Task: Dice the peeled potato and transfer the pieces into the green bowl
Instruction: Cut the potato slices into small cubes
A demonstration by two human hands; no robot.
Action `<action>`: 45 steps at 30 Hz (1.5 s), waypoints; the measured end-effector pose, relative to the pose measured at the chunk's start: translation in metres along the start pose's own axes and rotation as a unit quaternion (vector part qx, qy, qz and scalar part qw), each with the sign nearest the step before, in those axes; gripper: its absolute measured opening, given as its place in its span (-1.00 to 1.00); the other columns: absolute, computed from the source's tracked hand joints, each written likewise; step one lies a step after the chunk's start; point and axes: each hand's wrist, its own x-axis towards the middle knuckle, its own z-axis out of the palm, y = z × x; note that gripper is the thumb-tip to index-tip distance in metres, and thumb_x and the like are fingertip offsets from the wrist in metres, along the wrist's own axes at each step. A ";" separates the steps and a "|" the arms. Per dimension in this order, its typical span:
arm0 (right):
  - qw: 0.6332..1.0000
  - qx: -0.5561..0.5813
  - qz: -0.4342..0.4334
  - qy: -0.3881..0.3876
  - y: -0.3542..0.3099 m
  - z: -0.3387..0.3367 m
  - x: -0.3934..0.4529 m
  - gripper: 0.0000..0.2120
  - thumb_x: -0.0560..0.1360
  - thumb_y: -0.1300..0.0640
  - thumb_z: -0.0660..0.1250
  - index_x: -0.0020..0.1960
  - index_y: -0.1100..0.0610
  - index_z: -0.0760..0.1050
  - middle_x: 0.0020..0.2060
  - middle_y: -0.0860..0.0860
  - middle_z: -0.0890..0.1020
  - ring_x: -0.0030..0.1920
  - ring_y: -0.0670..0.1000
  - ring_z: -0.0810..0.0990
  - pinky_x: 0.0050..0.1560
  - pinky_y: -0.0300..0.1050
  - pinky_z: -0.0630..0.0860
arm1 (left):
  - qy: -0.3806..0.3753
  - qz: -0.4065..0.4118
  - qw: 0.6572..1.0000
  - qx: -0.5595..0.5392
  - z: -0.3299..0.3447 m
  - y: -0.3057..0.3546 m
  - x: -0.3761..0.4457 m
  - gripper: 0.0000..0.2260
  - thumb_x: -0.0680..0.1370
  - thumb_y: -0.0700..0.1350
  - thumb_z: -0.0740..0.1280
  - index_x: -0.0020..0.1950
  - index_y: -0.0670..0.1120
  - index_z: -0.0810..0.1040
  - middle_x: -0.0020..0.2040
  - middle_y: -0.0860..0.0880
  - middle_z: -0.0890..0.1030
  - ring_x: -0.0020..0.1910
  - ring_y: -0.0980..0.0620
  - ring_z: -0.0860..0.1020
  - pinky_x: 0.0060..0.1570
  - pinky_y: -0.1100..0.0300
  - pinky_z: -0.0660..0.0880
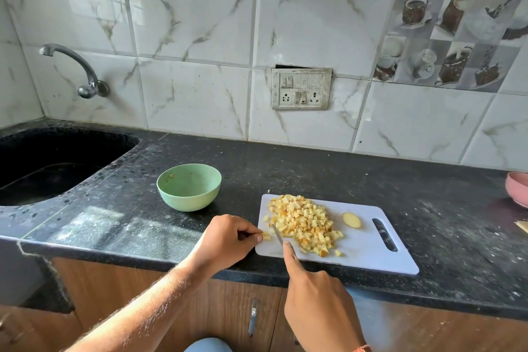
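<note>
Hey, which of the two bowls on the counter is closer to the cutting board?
The green bowl, just off the board's far-left corner. The pink bowl sits at the counter's right edge, well apart.

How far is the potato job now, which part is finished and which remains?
Mostly diced: a pile of potato cubes lies on the white cutting board. In hand: the right hand holds the knife beside the pile, and the left hand pinches a small piece at the board's edge. Left: moving the cubes; the green bowl is nearly empty.
</note>
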 end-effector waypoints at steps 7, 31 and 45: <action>1.000 -0.005 -0.015 -0.005 -0.011 0.005 0.004 -0.30 0.67 0.12 0.08 0.68 -0.13 -0.21 -0.24 0.00 0.53 -0.24 0.06 0.48 -0.20 -0.07 0.39 | 0.006 -0.014 1.000 -0.006 -0.001 0.001 0.002 -0.96 0.53 0.02 0.56 -0.05 0.16 0.80 -0.25 0.30 0.70 -0.27 0.25 0.65 -0.35 0.40 0.44; 0.998 -0.014 -0.063 0.017 0.032 0.002 0.013 -0.34 0.68 0.11 0.06 0.67 -0.20 -0.14 -0.36 -0.09 0.45 -0.38 -0.07 0.44 -0.40 -0.23 0.34 | 0.002 -0.026 1.000 -0.012 0.002 -0.003 0.003 -0.96 0.52 0.02 0.58 -0.07 0.18 0.80 -0.18 0.36 0.70 -0.22 0.22 0.66 -0.28 0.33 0.53; 0.836 0.520 0.027 0.175 0.170 -0.003 0.078 -0.67 0.70 0.15 0.24 0.41 -0.09 0.55 -0.40 -0.01 0.20 -0.43 -0.04 0.14 -0.50 -0.22 0.15 | -0.008 -0.047 0.999 -0.007 0.000 0.002 0.010 -0.96 0.48 0.11 0.59 -0.14 0.21 0.78 -0.25 0.31 0.70 -0.32 0.21 0.59 -0.36 0.36 0.42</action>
